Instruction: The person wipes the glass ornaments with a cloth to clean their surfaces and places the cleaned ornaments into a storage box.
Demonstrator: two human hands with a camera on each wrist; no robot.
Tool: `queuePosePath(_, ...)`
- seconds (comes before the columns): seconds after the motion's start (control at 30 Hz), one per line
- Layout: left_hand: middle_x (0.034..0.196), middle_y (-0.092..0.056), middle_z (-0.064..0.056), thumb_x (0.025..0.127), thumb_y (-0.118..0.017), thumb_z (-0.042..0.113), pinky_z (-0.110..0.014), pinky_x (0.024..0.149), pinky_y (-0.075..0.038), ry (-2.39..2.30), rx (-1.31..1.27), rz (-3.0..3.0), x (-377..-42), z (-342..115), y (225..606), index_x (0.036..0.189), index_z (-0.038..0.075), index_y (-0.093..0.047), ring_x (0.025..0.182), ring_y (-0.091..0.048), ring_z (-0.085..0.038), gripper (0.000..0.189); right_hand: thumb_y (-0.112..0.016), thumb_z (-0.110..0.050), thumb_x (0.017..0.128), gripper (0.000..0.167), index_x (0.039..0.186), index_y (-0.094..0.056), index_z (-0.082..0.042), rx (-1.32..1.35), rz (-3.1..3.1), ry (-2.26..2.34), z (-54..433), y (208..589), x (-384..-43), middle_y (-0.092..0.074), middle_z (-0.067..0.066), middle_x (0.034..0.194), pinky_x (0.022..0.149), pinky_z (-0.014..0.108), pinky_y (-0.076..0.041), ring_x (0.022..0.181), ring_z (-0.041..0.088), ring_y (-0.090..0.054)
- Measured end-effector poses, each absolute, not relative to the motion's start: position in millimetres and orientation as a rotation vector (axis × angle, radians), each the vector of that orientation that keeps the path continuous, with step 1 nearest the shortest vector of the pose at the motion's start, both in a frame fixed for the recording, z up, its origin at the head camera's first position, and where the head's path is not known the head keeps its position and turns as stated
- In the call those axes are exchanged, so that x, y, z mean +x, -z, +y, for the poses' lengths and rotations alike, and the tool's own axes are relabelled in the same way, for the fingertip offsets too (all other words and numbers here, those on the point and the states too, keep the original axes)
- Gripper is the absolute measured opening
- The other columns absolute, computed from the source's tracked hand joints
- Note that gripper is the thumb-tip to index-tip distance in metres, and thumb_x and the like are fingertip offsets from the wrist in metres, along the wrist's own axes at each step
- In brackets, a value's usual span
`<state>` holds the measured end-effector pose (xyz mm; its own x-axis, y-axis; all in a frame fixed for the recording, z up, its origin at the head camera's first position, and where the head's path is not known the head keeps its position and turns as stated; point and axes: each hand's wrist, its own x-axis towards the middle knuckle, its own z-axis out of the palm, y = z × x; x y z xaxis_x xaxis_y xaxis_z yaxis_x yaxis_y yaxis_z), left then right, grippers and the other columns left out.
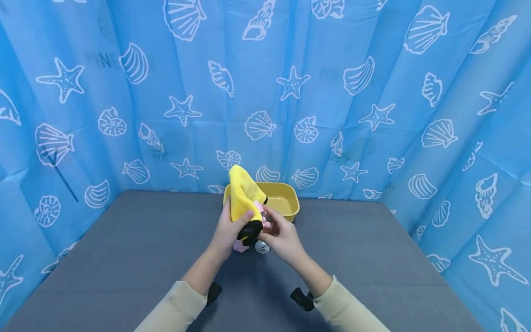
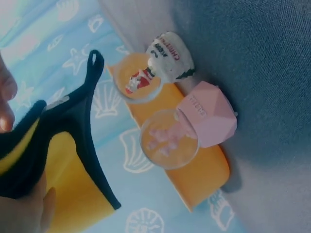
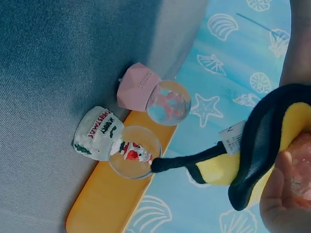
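Left hand (image 1: 223,229) gripping yellow pouch (image 1: 244,196), thumb lying across its front. Pouch rising between hands, hiding left part of yellow basin (image 1: 285,205) behind. Below pouch, pink-based snow globe (image 1: 240,246) standing on grey table (image 1: 157,258); white-based snow globe (image 1: 262,248) standing just right. Right hand (image 1: 286,236) pinching clear-and-pink object (image 1: 267,222) against pouch's black-edged side; whether object is sitting partly inside, cannot tell.
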<state>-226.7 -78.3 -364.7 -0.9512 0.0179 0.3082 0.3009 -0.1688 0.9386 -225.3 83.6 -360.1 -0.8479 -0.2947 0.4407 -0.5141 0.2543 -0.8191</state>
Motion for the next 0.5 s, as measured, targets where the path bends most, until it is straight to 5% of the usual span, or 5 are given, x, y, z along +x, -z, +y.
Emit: queuePosePath(0.5, 0.107, -0.054, -0.014, 0.097, -0.061, 0.014, -0.028, 0.080, -0.048, 2.037, -0.149, -1.813, -228.3, -70.1, 366.9, 0.131, -0.002, -0.044, 0.094, -0.055, -0.020, 0.042, -0.081, 0.008, 0.072, 0.068, 0.134, -0.055, 0.002, 0.852, -2.311, -1.282, 79.5, 365.3, -224.4, -0.065, 0.010, 0.102, 0.067, 0.028, -0.052, 0.076, 0.019, -0.055)
